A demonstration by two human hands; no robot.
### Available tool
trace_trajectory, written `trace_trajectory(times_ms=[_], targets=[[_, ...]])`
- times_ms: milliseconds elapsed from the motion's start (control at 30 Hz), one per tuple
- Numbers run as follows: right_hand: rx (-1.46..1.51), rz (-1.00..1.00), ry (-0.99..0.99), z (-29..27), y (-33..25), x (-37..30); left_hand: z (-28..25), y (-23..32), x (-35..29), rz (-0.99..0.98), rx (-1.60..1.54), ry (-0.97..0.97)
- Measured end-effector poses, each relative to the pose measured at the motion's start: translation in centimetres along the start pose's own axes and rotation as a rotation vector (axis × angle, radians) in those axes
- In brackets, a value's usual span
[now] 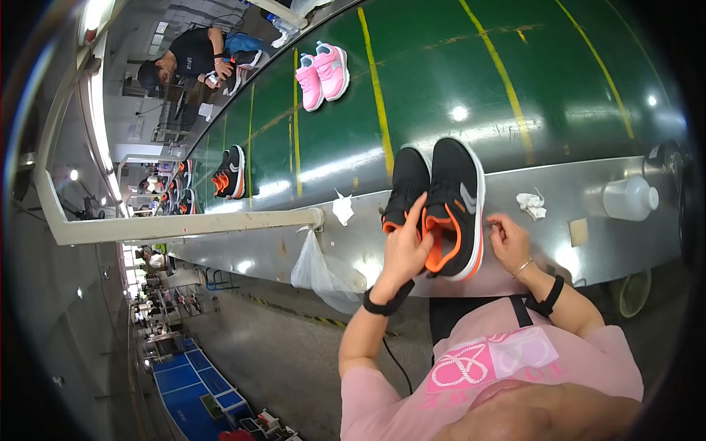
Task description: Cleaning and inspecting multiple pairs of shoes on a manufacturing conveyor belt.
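A pair of black sneakers with orange lining and white soles lies before me, toes pointing away. The left sneaker (pixel 409 176) is partly covered by my left hand (pixel 404 253), which grips the pair at the collars. One finger stretches along the inner side and the thumb is by the opening of the right sneaker (pixel 454 176). Just right of that sneaker's sole is my right hand (pixel 510 244), its fingers curled together. Whatever may be between those fingertips is too small to make out.
A metal ledge (pixel 548 242) borders the green conveyor belt (pixel 434 73). White crumpled paper (pixel 531 204), a beige block (pixel 579 232) and a white bottle (pixel 630 198) are on the right. Pink sneakers (pixel 322 76) ride the belt. A plastic bag (pixel 318 272) hangs from a metal frame (pixel 184 223). A co-worker (pixel 193 55) handles shoes opposite.
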State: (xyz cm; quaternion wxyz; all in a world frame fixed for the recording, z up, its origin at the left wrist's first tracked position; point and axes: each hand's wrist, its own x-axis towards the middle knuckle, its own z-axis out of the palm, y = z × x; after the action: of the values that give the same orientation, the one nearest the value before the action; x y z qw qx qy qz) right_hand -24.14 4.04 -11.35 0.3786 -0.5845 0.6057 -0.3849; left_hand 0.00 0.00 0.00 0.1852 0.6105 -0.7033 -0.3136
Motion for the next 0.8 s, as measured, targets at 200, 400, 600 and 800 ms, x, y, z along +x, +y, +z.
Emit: trace_trajectory(times_ms=[200,400,600,800], targets=[[-0.071,-0.136,0.061,0.1,-0.8,0.8,-3.1,1.6,14.5,0.096,-0.017,0.181],[-0.135,-0.177,0.045,-0.1,-1.4,1.2,-2.0,0.6,27.9,0.093,0.120,0.232],[-0.203,-0.171,0.028,-0.5,-0.7,1.4,-1.9,-2.8,30.6,0.339,0.068,0.376],[-0.325,-0.193,-0.059,-1.0,-0.9,1.7,-13.2,-12.9,37.8,0.269,0.445,0.694]])
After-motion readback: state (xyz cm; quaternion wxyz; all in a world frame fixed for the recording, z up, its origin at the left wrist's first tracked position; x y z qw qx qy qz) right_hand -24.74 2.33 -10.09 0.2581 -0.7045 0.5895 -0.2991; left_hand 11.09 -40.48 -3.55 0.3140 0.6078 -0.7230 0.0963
